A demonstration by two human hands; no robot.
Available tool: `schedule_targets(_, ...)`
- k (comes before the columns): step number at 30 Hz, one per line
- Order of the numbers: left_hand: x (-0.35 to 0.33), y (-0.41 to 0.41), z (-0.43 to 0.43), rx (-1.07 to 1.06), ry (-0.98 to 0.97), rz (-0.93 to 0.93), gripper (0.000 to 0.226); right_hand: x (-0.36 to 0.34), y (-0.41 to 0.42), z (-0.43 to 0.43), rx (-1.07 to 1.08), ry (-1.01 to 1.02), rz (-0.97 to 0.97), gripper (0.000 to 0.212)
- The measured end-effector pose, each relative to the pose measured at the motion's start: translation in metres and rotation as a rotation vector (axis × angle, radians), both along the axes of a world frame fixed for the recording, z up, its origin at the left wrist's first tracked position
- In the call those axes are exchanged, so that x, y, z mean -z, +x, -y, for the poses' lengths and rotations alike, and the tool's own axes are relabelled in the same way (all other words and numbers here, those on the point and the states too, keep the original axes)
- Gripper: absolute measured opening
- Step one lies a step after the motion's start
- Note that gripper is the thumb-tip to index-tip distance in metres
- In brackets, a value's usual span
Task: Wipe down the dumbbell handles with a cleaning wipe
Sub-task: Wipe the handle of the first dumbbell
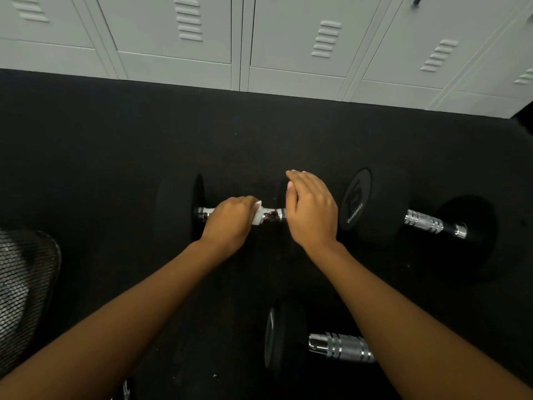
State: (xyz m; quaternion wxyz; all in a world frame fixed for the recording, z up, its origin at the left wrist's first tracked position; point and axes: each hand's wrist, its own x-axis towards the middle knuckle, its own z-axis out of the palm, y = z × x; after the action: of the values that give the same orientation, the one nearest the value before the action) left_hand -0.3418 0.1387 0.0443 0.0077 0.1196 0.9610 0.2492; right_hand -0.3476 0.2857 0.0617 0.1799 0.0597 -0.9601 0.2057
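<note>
A black dumbbell lies on the dark floor with its left head (176, 209) showing and its chrome handle (272, 216) partly bare. My left hand (229, 222) is closed around that handle with a white wipe (257, 217) tucked under the fingers. My right hand (311, 210) rests over the dumbbell's right head, covering it, fingers curved. A second dumbbell (375, 203) with a chrome handle (427, 223) lies to the right. A third dumbbell (284, 339) with its handle (340, 346) lies nearer me, partly under my right forearm.
Grey metal lockers (239, 39) run along the far edge of the black rubber floor (115, 140). A black mesh chair part (26, 287) sticks in at the left edge.
</note>
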Motion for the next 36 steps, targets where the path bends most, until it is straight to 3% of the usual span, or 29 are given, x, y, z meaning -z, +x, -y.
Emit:
schedule_targets(4,0.0,-0.003,-0.014,0.04,-0.054,-0.039,0.026,0.0,-0.002,0.001,0.008,0.008,0.013,0.043)
schedule_targets(10,0.014,0.02,0.008,0.168,-0.164,-0.217,0.055,0.002,0.001,0.0,0.005,-0.019,-0.025,0.044)
schedule_targets(17,0.003,-0.001,-0.014,0.039,-0.077,-0.1,0.025,0.005,-0.002,-0.002,0.017,-0.04,-0.028,0.034)
schedule_targets(25,0.013,0.014,0.004,0.2,-0.074,-0.186,0.036,0.006,0.004,-0.003,0.015,-0.039,-0.065,0.042)
schedule_targets(28,0.007,0.013,0.005,0.152,-0.09,-0.131,0.035,0.006,0.004,-0.001,0.02,-0.029,-0.06,0.043)
schedule_targets(33,-0.01,-0.012,-0.018,0.004,-0.119,0.151,0.033,0.005,0.003,0.0,0.012,-0.013,-0.054,0.044)
schedule_targets(36,-0.01,-0.012,-0.023,0.054,-0.102,0.137,0.03,0.005,0.003,-0.001,0.0,-0.026,-0.048,0.045)
